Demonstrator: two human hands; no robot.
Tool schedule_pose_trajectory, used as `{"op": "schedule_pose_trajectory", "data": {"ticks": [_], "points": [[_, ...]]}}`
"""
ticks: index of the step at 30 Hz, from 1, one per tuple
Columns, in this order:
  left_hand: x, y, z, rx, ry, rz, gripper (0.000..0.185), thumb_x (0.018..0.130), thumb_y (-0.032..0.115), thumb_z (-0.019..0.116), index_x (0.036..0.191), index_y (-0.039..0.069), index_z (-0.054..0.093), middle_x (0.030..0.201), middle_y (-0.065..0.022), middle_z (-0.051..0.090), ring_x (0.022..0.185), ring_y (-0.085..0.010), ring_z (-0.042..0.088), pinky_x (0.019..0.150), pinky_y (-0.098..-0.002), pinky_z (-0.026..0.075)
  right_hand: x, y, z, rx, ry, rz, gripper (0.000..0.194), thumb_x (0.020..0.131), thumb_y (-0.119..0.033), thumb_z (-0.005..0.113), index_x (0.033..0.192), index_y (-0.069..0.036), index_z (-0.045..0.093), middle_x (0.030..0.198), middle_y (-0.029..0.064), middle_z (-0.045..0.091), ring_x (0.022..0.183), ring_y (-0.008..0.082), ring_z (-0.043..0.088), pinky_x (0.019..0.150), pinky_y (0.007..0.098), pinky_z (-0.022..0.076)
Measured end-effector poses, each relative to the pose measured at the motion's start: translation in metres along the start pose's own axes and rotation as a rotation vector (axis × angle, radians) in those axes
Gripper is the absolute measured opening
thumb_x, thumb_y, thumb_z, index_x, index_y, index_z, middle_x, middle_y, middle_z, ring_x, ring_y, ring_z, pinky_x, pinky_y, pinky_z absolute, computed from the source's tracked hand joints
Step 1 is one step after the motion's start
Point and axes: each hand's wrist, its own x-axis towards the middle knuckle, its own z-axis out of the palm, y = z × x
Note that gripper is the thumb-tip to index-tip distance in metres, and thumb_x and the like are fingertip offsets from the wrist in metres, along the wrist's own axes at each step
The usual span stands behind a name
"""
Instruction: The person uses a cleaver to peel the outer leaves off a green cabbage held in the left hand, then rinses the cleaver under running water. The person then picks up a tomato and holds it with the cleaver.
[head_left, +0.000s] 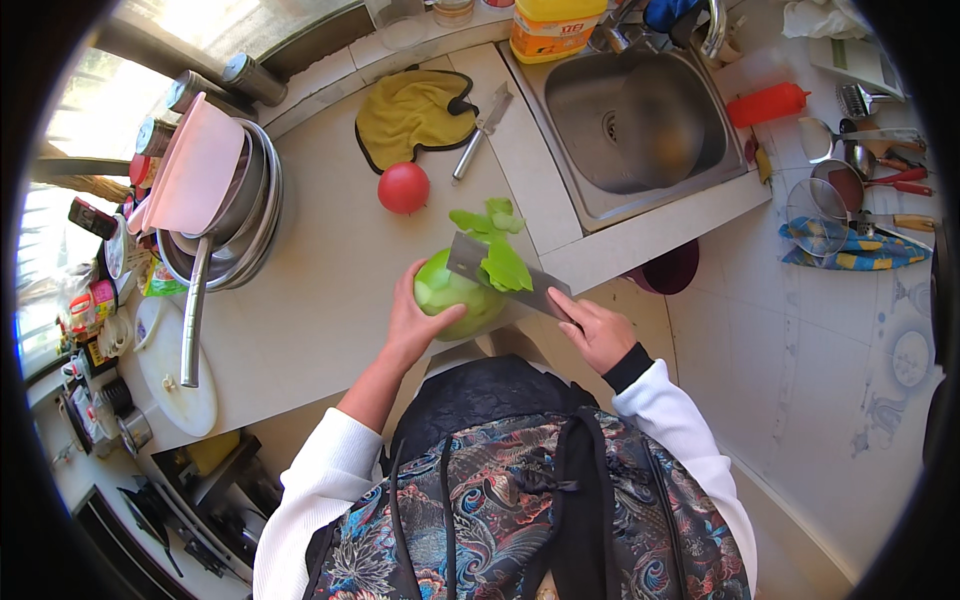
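Observation:
My left hand grips a large, round green vegetable at the counter's front edge, thumb across its near side. Its surface shows pale, pared facets. In my right hand is a wide-bladed cleaver, its handle mostly hidden by the fingers. The blade lies over the right side of the vegetable, and a piece of green peel rests on the blade. Just beyond, more green peelings lie on the counter. Farther back are a red tomato and a silver-handled peeler or knife.
A yellow cloth lies behind the tomato. The steel sink is at right, beside a yellow jug. Stacked bowls with a pink basin stand left, a pan handle jutting forward. A white cutting board lies front left.

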Motion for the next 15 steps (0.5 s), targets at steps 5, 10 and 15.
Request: {"op": "schedule_pose_trajectory", "data": {"ticks": [5,10,15], "points": [[-0.001,-0.003,-0.002,0.074,0.011,0.0,0.098,0.069,0.037,0.088,0.148,0.004,0.04,0.141,-0.0196,0.049,0.132,-0.0317,0.05,0.111,-0.0408,0.04,0.015,0.011,0.009,0.076,0.006,-0.011,0.049,0.099,-0.025,0.058,0.148,-0.021,0.05,0.102,0.0155,0.067,0.088,0.0381,0.065,0.076,0.0457,0.0534],[-0.004,-0.001,-0.001,0.063,-0.008,0.077,0.099,0.068,0.036,0.088,0.147,0.004,0.039,0.139,-0.0206,0.046,0.132,-0.0353,0.047,0.113,-0.043,0.038,0.013,0.013,-0.003,0.122,-0.05,0.023,0.047,0.1,-0.025,0.057,0.146,-0.02,0.052,0.102,0.0164,0.068,0.089,0.0388,0.065,0.077,0.046,0.053],[-0.005,0.001,-0.002,0.098,-0.024,0.139,0.099,0.065,0.032,0.09,0.146,0.005,0.039,0.139,-0.0203,0.044,0.134,-0.0374,0.043,0.114,-0.0444,0.037,0.037,0.023,0.016,0.049,-0.014,0.049,0.044,0.1,-0.028,0.055,0.142,-0.015,0.055,0.103,0.0182,0.069,0.094,0.0405,0.065,0.081,0.0471,0.0519]]}}
